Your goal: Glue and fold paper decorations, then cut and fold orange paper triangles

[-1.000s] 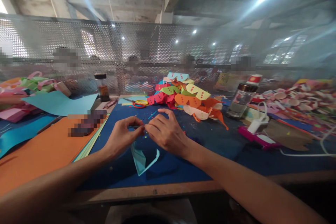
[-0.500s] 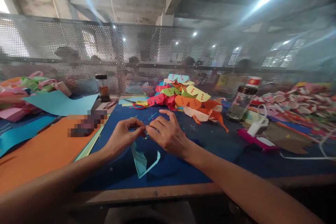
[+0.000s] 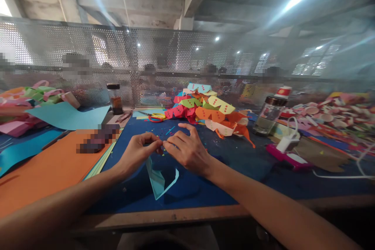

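A folded light-blue paper piece (image 3: 158,183) hangs below my fingers over the blue table cover. My left hand (image 3: 139,151) pinches its upper end between thumb and forefinger. Touching the left fingertips, my right hand (image 3: 187,149) has its thumb and fingers pressed together, with one finger raised; whatever lies between them is too small to make out. Behind the hands is a pile of folded paper shapes (image 3: 211,113) in several colours, some with red dots. Yellow-and-red scissors (image 3: 156,117) lie left of that pile.
Orange sheets (image 3: 55,164) and a curved light-blue sheet (image 3: 73,115) lie at left. A jar (image 3: 115,99) stands behind them. At right are a glass bottle (image 3: 268,116), a magenta power strip (image 3: 288,158) with a white cable, and piled paper pieces (image 3: 328,115). People show behind the mesh screen (image 3: 170,54).
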